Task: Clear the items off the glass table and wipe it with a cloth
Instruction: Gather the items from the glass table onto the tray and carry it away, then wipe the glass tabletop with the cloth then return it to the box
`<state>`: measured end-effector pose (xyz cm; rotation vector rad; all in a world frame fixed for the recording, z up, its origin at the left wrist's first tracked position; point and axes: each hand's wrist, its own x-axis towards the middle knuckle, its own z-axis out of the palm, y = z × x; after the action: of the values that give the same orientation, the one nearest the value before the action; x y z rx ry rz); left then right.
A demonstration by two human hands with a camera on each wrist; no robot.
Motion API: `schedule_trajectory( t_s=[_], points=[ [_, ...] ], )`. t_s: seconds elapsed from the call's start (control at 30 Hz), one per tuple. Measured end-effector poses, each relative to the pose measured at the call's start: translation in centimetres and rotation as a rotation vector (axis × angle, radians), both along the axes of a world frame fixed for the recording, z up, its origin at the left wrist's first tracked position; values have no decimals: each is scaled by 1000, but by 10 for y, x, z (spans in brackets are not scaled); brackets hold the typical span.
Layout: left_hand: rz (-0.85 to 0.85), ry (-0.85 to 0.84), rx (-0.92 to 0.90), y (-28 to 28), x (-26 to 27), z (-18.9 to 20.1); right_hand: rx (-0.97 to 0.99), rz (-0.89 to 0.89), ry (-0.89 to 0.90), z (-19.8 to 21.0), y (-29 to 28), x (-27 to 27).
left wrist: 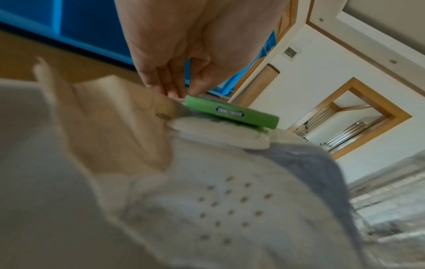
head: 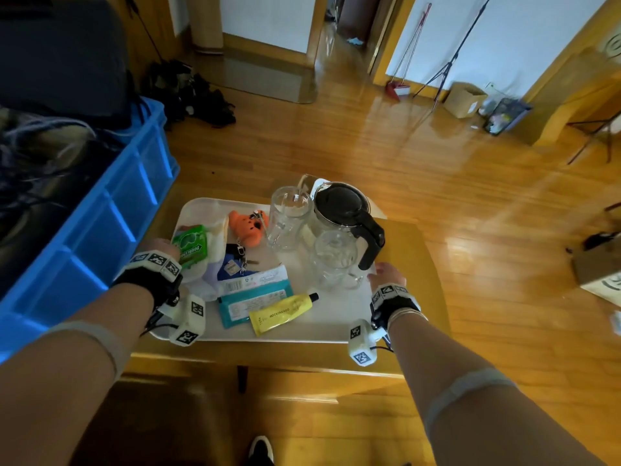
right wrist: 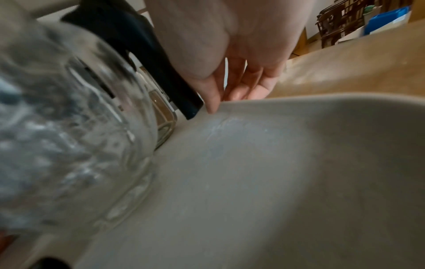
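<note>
A white tray [head: 336,317] sits on a small yellow wooden table [head: 413,264]. It carries a glass kettle with a black lid and handle [head: 342,210], two glass mugs [head: 289,216] [head: 332,260], an orange plush [head: 247,227], a green gum box [head: 191,245], keys [head: 240,253], a teal packet [head: 252,301] and a yellow tube [head: 282,312]. My left hand [head: 158,247] [left wrist: 181,91] pinches the tray's left rim beside the gum box [left wrist: 230,112]. My right hand [head: 386,270] [right wrist: 223,102] pinches the right rim [right wrist: 299,102], thumb on top, by the kettle handle [right wrist: 149,60].
A big blue crate [head: 84,230] full of cables stands close on the left. Shiny wooden floor [head: 437,146] stretches ahead and to the right. Far right are a cardboard box [head: 465,99] and a tripod [head: 447,68]. My shoe [head: 260,450] shows below the table.
</note>
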<state>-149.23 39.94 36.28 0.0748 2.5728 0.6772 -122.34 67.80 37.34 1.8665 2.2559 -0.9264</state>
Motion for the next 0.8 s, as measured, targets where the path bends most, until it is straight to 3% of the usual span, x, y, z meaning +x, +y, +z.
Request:
schedule_trajectory(
  t_s=[0.17,0.37,0.5,0.57,0.8],
  points=[
    [-6,55,-40,-12,15,19,16,-33,-9,15,-19,9],
    [-207,208,-113,-16,64,56,60,10,-11,37,-57,36],
    [-248,254,51,-8,111,62,80,27,13,50,-94,68],
    [-231,185,206,-1,137,56,84,46,9,50,-108,90],
    [-526,42,365,51,277,25,61,-142,135,30,-138,208]
  ],
)
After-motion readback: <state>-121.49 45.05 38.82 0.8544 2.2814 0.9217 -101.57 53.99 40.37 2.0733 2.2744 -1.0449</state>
